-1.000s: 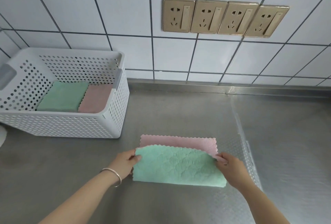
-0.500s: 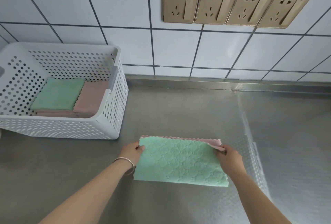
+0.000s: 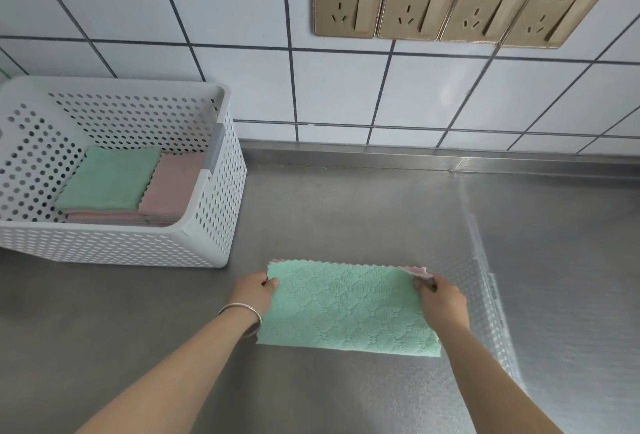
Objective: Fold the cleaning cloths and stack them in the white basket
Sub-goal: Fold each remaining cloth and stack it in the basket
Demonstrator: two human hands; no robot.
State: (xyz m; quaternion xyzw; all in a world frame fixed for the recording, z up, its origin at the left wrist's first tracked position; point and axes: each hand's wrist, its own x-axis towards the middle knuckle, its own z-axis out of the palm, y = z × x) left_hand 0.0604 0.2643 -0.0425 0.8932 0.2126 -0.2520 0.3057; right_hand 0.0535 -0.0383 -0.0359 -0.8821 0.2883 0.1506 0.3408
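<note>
On the near part of the steel counter (image 3: 346, 211), the green cloth (image 3: 349, 307) is lying folded in half, green face up, with a sliver of its pink underside peeking out at the far right corner. The left hand (image 3: 254, 293) is pinching the far left corner between thumb and curled fingers, and the right hand (image 3: 441, 298) is pinching the far right corner the same way; both are holding the doubled edge so that the two layers are lining up before the next fold. The pink sliver suggests the edges are not yet sitting quite flush on the right.

To the far left, the white basket (image 3: 207, 225) is standing against the tiled wall (image 3: 242, 52), well apart from the cloth. Inside it, folded cloths (image 3: 114, 180) are already lying stacked, a green one on top at the left and a pink one beside it at the right, with more pink layers showing beneath. The basket is sitting within easy reach, likely so that each finished cloth can go straight in. This cloth probably needs one more fold to match them.
</note>
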